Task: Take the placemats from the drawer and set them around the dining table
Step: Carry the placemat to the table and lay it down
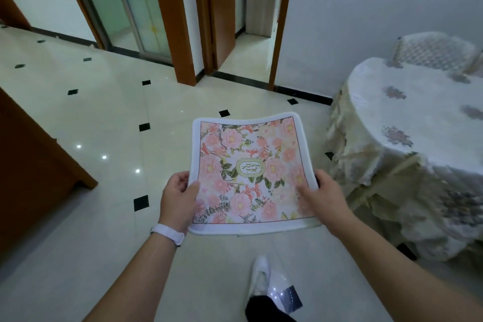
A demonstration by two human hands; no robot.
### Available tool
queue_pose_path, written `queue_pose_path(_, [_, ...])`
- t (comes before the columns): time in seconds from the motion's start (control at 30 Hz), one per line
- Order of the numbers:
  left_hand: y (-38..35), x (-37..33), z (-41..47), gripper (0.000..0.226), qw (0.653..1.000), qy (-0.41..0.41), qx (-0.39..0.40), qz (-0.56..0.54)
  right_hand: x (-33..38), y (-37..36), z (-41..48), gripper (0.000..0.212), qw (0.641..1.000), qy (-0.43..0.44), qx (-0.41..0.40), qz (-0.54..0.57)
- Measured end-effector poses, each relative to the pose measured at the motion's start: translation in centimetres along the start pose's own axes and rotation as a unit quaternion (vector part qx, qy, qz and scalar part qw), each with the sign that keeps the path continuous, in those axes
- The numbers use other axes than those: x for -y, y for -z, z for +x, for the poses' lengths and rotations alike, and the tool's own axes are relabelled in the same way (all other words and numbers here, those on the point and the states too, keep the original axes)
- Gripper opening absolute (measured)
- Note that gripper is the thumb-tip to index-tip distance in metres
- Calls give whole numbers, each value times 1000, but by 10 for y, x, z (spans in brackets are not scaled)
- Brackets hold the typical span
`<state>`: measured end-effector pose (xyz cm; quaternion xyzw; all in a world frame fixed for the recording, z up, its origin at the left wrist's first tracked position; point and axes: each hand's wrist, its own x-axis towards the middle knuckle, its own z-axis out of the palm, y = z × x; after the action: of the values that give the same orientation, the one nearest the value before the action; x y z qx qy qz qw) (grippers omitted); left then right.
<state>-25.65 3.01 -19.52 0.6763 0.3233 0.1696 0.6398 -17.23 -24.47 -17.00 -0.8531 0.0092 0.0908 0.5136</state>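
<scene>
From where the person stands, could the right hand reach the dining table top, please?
Probably not yet: the right hand grips the placemat, and the dining table lies off to its right; nothing blocks the way.

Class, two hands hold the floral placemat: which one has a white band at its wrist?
The left hand, gripping the left edge of the placemat; the right hand has a bare wrist.
</scene>
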Motion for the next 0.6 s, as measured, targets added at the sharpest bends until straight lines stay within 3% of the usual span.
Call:
queue_pose_path(0.3, [-126, -41, 106, 18, 1000, 20, -12, 15, -10, 26, 176, 9, 999, -31, 21, 34])
queue_pose_path(0.6, [-263, -90, 184, 19, 999, 14, 31, 31, -15, 110, 290, 9, 998, -53, -10, 15])
